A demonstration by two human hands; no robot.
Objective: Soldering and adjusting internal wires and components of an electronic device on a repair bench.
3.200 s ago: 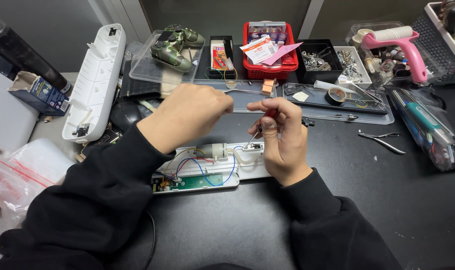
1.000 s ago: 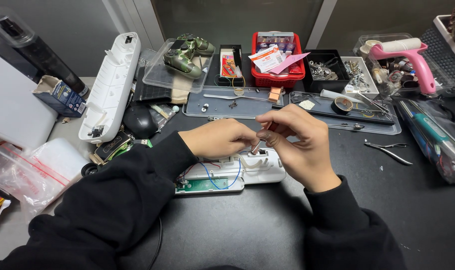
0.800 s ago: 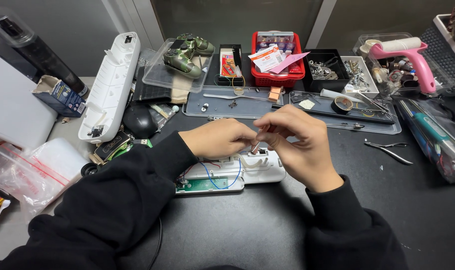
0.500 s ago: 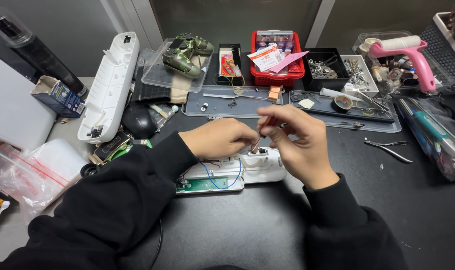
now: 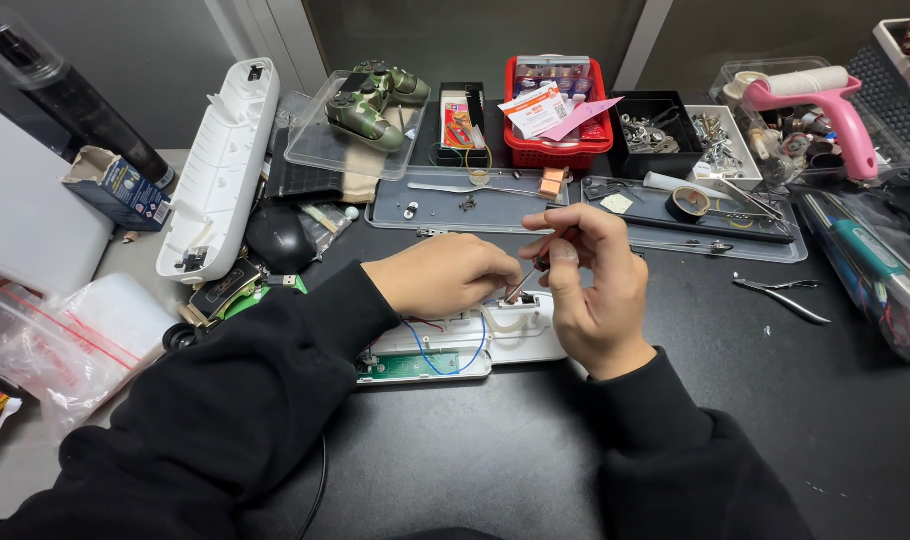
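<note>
An opened white device shell (image 5: 465, 348) lies on the black table, showing a green circuit board (image 5: 407, 365) and blue and red wires. My left hand (image 5: 443, 275) rests on the shell's upper edge, fingers curled down onto it. My right hand (image 5: 592, 285) pinches a small screwdriver (image 5: 531, 274) between thumb and fingers. Its tip slants down into the shell's right part, close to my left fingertips.
A long white cover (image 5: 220, 165) lies at the left beside a black mouse (image 5: 279, 238). Clear trays (image 5: 455, 205) with small parts, a red basket (image 5: 558, 140), a camouflage game controller (image 5: 367, 100), a pink-handled tool (image 5: 825, 100) and pliers (image 5: 783, 294) stand around.
Since three seconds ago both hands have come down onto the shell. In the last second my right hand shifted slightly, the screwdriver's tip staying in the shell.
</note>
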